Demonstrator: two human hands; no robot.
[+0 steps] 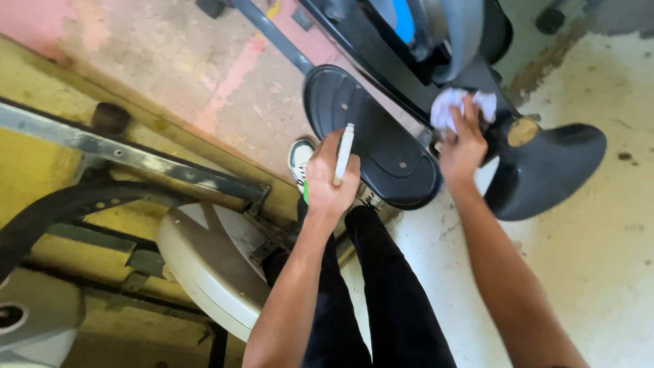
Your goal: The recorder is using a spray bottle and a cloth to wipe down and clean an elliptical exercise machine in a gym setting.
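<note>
My left hand (328, 178) is closed around a slim white bottle or tube (344, 151) held upright over the near black foot pedal (371, 133) of an exercise machine. My right hand (463, 146) presses a crumpled white cloth (455, 105) against the machine's black frame (494, 102) between the two pedals. The second black pedal (552, 167) lies to the right of that hand. My legs in black trousers (381, 293) and a white shoe (300, 157) show below.
A white round disc cover (211, 262) and a grey metal bar (122, 153) of another machine lie at the left on a yellow base. The floor is worn pink and pale concrete. A grey and blue machine housing (436, 27) stands at the top.
</note>
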